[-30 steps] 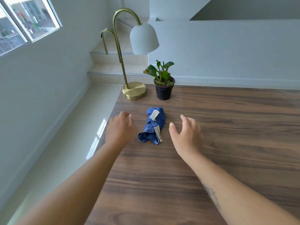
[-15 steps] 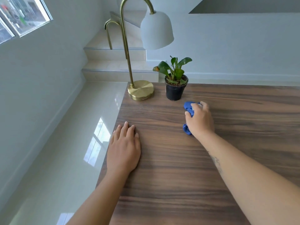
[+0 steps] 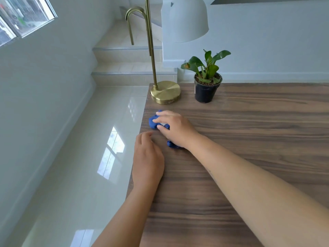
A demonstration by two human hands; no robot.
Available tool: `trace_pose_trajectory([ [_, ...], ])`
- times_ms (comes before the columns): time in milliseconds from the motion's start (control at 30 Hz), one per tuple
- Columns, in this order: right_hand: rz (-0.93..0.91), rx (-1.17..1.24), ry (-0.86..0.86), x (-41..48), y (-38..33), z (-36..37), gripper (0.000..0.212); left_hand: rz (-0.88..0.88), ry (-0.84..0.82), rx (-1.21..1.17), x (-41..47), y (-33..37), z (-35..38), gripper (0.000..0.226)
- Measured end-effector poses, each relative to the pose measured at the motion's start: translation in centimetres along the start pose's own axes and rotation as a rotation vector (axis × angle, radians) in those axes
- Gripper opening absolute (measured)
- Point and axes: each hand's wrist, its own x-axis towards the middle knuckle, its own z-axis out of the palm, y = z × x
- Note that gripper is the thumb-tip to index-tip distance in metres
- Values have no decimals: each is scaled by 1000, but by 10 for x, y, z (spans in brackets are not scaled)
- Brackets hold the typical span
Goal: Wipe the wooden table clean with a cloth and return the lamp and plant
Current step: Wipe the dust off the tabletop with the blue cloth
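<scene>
My right hand (image 3: 175, 129) lies over a bunched blue cloth (image 3: 153, 122) near the wooden table's (image 3: 249, 139) left edge, its fingers curled round the cloth; blue shows at the fingertips and under the wrist. My left hand (image 3: 147, 157) rests palm down on the table just in front of it, fingers relaxed. A brass lamp with a white shade stands on its round base (image 3: 166, 92) at the far left corner. A small green plant in a black pot (image 3: 206, 90) stands to the lamp's right.
The table's left edge drops to a glossy tiled floor (image 3: 92, 157). Beyond the far edge are tiled steps (image 3: 128, 56) with a brass handrail and a low white wall (image 3: 267, 41). A window (image 3: 23, 16) sits at the upper left.
My right hand has slid the cloth leftwards from beside the plant to the table's left edge. My left hand stayed flat on the table. The view has moved closer to the lamp.
</scene>
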Motion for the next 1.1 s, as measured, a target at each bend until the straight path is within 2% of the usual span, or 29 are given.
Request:
trace_pose_trajectory([
  [67, -100, 19, -43, -30, 1, -8, 25, -7, 22, -59, -1, 0, -5, 27],
  [133, -119, 19, -38, -61, 13, -21, 23, -12, 40, -115, -2, 2, -12, 25],
  [233, 43, 53, 41, -78, 37, -42, 23, -37, -19, -171, -13, 5, -28, 26],
  [300, 149, 14, 55, -62, 45, -41, 23, 72, -130, -24, -30, -5, -37, 29],
  [367, 169, -19, 63, -33, 40, -29, 24, 252, -235, 222, -57, -18, -44, 37],
  [433, 127, -5, 56, -4, 27, -10, 25, 345, -259, 374, -81, -26, -51, 44],
  [500, 92, 9, 35, 22, 15, 8, 24, 385, -248, 397, -94, -29, -54, 46],
  [633, 56, -24, 9, 44, -3, 22, 22, 363, -216, 337, -92, -29, -53, 46],
  [733, -2, 32, -33, 22, -18, 23, 19, 358, -216, 310, -93, -29, -53, 44],
  [833, -114, 61, -80, -25, -36, 28, 20, 264, -136, 105, -92, -26, -59, 34],
  [900, -137, 75, -163, -55, -43, 27, 28, 213, -38, -36, -92, -23, -65, 30],
  [967, -89, 179, -221, -74, -45, 14, 43, 222, 35, -26, -87, -18, -68, 35],
  [1033, 16, 349, -75, -83, -40, -7, 49, 280, 24, 82, -72, -10, -64, 51],
  [1100, 162, 333, 170, -92, -20, -30, 49, 353, -120, 232, -50, 0, -58, 67],
])
